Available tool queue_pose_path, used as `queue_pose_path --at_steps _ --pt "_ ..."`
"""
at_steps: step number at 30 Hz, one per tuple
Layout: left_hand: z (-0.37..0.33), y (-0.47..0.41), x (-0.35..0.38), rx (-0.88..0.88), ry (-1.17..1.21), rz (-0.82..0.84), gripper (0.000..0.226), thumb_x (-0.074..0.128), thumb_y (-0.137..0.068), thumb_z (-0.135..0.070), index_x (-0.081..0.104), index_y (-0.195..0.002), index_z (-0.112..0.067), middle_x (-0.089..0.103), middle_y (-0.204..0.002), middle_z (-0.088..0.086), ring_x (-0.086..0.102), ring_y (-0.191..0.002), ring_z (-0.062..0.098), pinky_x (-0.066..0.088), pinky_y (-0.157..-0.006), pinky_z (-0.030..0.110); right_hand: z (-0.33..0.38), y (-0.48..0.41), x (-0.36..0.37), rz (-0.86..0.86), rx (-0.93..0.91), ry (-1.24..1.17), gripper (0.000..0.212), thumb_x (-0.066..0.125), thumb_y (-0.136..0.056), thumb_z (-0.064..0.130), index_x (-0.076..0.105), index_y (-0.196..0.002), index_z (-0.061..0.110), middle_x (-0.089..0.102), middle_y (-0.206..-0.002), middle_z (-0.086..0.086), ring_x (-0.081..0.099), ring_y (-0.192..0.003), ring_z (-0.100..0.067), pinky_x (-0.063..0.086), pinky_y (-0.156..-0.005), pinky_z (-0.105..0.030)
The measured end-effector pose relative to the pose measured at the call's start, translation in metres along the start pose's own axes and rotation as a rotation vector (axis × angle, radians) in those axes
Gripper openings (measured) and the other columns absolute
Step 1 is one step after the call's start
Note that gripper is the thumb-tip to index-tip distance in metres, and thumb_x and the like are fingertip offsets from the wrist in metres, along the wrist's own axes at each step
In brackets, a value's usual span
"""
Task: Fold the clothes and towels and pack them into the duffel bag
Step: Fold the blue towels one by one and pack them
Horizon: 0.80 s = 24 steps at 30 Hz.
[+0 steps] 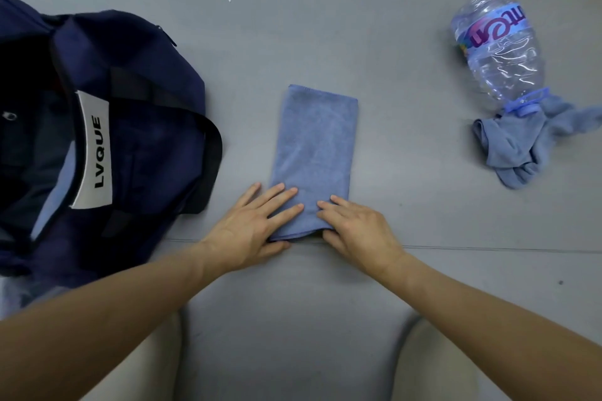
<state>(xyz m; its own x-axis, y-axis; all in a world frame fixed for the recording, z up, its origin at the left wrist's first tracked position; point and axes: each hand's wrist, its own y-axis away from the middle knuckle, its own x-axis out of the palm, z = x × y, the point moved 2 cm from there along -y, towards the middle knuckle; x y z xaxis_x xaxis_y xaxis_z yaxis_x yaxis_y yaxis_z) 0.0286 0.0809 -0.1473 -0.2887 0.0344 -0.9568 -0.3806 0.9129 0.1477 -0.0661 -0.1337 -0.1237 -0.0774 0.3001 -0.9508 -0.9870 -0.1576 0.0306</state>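
Left hand (250, 221) lies flat, fingers straight and spread, pressing the near-left corner of the folded blue towel (316, 153). The right hand (355, 228) bends its fingers over the near-right corner, thumb at the hem, and seems to pinch it. The towel sits as a narrow strip on the grey surface (391, 286), straight ahead of the person and just right of the navy duffel bag (146, 114), whose mouth is open towards the camera. I judge the next fold to be end over end, and that is where it could go wrong: if only one corner is lifted while the other stays pinned, the layers may slide apart and the hem land crooked. Carried loosely to the bag, the bundle might also spring open on the black handle (213, 153). Further right, a crumpled blue cloth (521, 146) is touched by the neck of a crushed plastic bottle (495, 45); tugging it would likely roll the bottle.
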Motion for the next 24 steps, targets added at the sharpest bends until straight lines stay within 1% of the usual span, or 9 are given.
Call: queue_pose_path --at_steps 3,7,12,14,16,18,20,22,24 --pt "-0.007 -0.005 -0.002 -0.074 0.042 -0.048 0.064 0.067 -0.084 -0.047 0.052 -0.142 -0.022 0.043 -0.155 0.007 0.040 -0.144 0.028 0.031 -0.116 0.054 0.008 -0.001 -0.010 0.069 0.193 -0.125 0.026 0.042 -0.089 0.039 0.062 -0.096 0.024 0.069 -0.087 0.004 0.068 -0.079 -0.025 0.052 -0.059 -0.038" --pt "-0.005 -0.012 -0.011 -0.063 0.117 -0.178 0.037 0.054 -0.087 -0.026 0.063 -0.122 -0.018 0.059 -0.135 0.007 0.056 -0.128 0.029 0.033 -0.114 0.043 0.009 0.003 -0.015 0.045 0.231 -0.187 0.017 0.047 -0.089 0.036 0.059 -0.094 0.024 0.065 -0.082 0.003 0.062 -0.073 -0.025 0.048 -0.059 -0.038" --pt "-0.003 -0.020 -0.027 -0.078 0.198 -0.203 0.027 0.047 -0.091 -0.034 0.063 -0.106 -0.018 0.067 -0.098 -0.001 0.066 -0.088 0.024 0.041 -0.102 0.035 0.007 0.009 -0.010 0.148 0.106 -0.021 0.039 0.073 -0.078 0.035 0.058 -0.112 0.023 0.066 -0.111 0.006 0.064 -0.097 -0.017 0.051 -0.094 -0.043" --pt "0.000 -0.021 -0.031 -0.140 0.207 -0.163 0.031 0.041 -0.097 -0.045 0.059 -0.100 -0.021 0.066 -0.083 -0.005 0.065 -0.078 0.022 0.037 -0.106 0.032 0.009 0.010 -0.012 0.116 0.089 -0.004 0.031 0.066 -0.077 0.024 0.058 -0.107 0.021 0.066 -0.104 0.004 0.064 -0.090 -0.019 0.050 -0.094 -0.041" --pt "0.002 -0.022 -0.036 -0.221 0.214 -0.110 0.040 0.035 -0.097 -0.055 0.060 -0.099 -0.023 0.066 -0.073 -0.002 0.065 -0.075 0.026 0.040 -0.103 0.032 0.009 0.007 -0.019 0.077 0.147 -0.082 0.020 0.052 -0.080 0.023 0.058 -0.099 0.018 0.067 -0.084 -0.001 0.063 -0.077 -0.026 0.049 -0.091 -0.037" --pt "0.004 -0.023 -0.040 -0.288 0.250 -0.093 0.045 0.033 -0.094 -0.061 0.060 -0.105 -0.026 0.068 -0.075 0.003 0.066 -0.079 0.031 0.048 -0.084 0.035 0.004 0.000 -0.028 0.066 0.246 -0.184 0.018 0.052 -0.087 0.022 0.060 -0.102 0.016 0.067 -0.078 -0.007 0.062 -0.076 -0.033 0.046 -0.079 -0.037" --pt "0.005 -0.026 -0.044 -0.320 0.295 -0.112 0.040 0.037 -0.095 -0.059 0.056 -0.118 -0.032 0.072 -0.088 0.006 0.067 -0.084 0.034 0.050 -0.070 0.038 -0.004 -0.007 -0.031 0.123 0.357 -0.280 0.026 0.055 -0.096 0.024 0.058 -0.122 0.021 0.070 -0.094 -0.010 0.063 -0.089 -0.037 0.045 -0.076 -0.040" --pt "0.006 -0.028 -0.043 -0.362 0.341 -0.092 0.037 0.046 -0.100 -0.049 0.049 -0.135 -0.036 0.074 -0.105 0.006 0.067 -0.094 0.036 0.052 -0.075 0.041 -0.010 -0.016 -0.029 0.116 0.408 -0.317 0.045 0.053 -0.100 0.027 0.044 -0.145 0.027 0.068 -0.119 -0.008 0.063 -0.102 -0.035 0.047 -0.084 -0.040" --pt "0.007 -0.032 -0.042 -0.401 0.345 -0.051 0.047 0.051 -0.101 -0.042 0.042 -0.147 -0.035 0.070 -0.121 0.006 0.065 -0.104 0.037 0.052 -0.083 0.043 -0.014 -0.022 -0.026 0.099 0.392 -0.246 0.057 0.053 -0.100 0.025 0.032 -0.153 0.032 0.051 -0.145 -0.003 0.063 -0.105 -0.035 0.052 -0.083 -0.043"
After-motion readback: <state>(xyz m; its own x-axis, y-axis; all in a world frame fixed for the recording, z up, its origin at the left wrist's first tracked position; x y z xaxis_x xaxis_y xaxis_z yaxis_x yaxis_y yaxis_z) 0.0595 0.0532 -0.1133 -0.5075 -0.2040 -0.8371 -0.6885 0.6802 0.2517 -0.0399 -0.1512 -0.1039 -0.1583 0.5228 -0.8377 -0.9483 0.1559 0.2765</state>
